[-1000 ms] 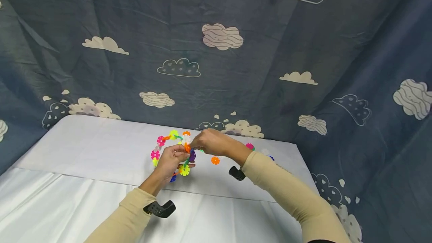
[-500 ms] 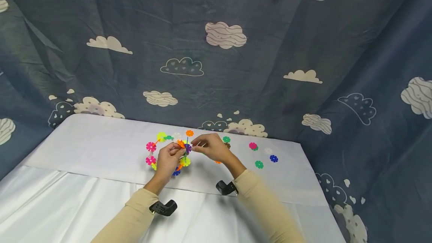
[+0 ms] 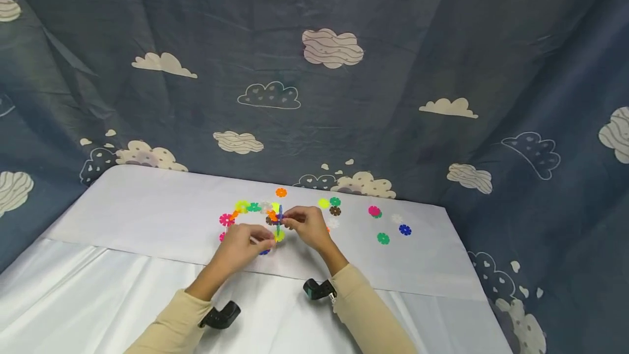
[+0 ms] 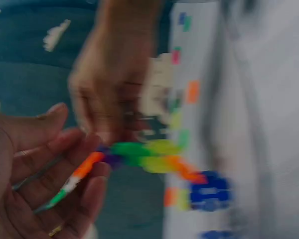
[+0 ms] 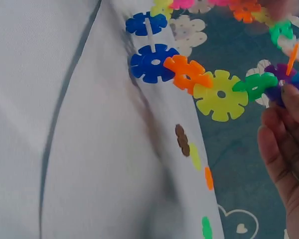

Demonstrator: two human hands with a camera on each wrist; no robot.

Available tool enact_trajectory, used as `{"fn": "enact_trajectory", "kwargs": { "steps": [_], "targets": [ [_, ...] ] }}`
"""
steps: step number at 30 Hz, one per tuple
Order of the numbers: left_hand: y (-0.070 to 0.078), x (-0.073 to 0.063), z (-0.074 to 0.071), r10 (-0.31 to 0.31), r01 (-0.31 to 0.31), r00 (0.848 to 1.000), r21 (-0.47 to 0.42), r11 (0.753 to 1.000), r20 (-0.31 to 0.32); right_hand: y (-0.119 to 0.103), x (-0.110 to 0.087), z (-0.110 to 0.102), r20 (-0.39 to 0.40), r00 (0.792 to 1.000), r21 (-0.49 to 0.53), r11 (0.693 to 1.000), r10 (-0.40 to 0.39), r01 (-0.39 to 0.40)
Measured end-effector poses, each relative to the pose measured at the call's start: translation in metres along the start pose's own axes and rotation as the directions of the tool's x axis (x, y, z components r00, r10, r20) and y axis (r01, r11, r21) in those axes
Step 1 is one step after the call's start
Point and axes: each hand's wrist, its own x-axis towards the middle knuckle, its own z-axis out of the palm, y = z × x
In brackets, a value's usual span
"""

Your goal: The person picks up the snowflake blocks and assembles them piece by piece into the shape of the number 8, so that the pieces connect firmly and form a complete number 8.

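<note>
My right hand [image 3: 307, 227] pinches the chain of flower discs [image 3: 254, 207] between thumb and fingers, at a purple disc [image 5: 273, 94] that the right wrist view shows best. My left hand [image 3: 238, 245] is beside the chain, thumb apart from the fingers and gripping nothing (the left wrist view is blurred, yet that gap is plain). The chain curves in front of me over the white table [image 3: 147, 212]. From my head, the left hand mostly hides two blue discs [image 5: 154, 64]; the right wrist view has both, joined by a whitish piece [image 5: 149, 34]. Only the head view takes in the whole scatter of loose discs [image 3: 383, 239] to my right.
</note>
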Motion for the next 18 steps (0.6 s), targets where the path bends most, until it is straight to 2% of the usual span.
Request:
{"fn": "enact_trajectory", "kwargs": {
  "steps": [1,3,4,5,7,8,10,12,14,18],
  "targets": [
    [0.006,0.004,-0.007,0.087,-0.086,0.996,0.041,0.995,-0.022,-0.002,-0.001,-0.001,-0.011,1.0,0.02,1.0,-0.012,0.013],
    [0.016,0.018,-0.02,0.234,-0.226,0.971,0.146,0.963,-0.04,-0.012,-0.002,-0.003,-0.027,0.998,0.053,0.997,-0.05,0.051],
    [0.017,0.027,-0.025,0.289,-0.276,0.956,0.209,0.938,-0.037,-0.017,-0.002,-0.004,-0.034,0.997,0.064,0.995,-0.068,0.07],
    [0.016,0.036,-0.029,0.316,-0.299,0.948,0.269,0.915,-0.021,-0.022,-0.002,-0.005,-0.037,0.996,0.078,0.993,-0.081,0.083],
    [0.012,0.05,-0.035,0.283,-0.285,0.957,0.35,0.893,0.056,-0.031,-0.003,-0.005,-0.034,0.995,0.106,0.989,-0.099,0.102],
    [0.009,0.056,-0.037,0.245,-0.269,0.963,0.376,0.886,0.112,-0.033,-0.003,-0.004,-0.031,0.995,0.117,0.988,-0.098,0.101],
    [0.003,0.064,-0.041,0.156,-0.231,0.965,0.398,0.888,0.211,-0.027,-0.003,0.002,-0.031,0.996,0.137,0.987,-0.079,0.082],
    [0.0,0.067,-0.043,0.098,-0.207,0.955,0.394,0.896,0.28,-0.02,-0.002,0.008,-0.034,0.998,0.147,0.987,-0.058,0.062],
    [-0.002,0.07,-0.045,0.069,-0.198,0.944,0.387,0.901,0.323,-0.012,-0.002,0.013,-0.046,0.998,0.144,0.988,-0.045,0.051],
    [-0.001,0.07,-0.046,0.071,-0.229,0.923,0.391,0.892,0.377,-0.005,-0.002,0.018,-0.072,0.996,0.137,0.989,-0.049,0.059]
  ]
}}
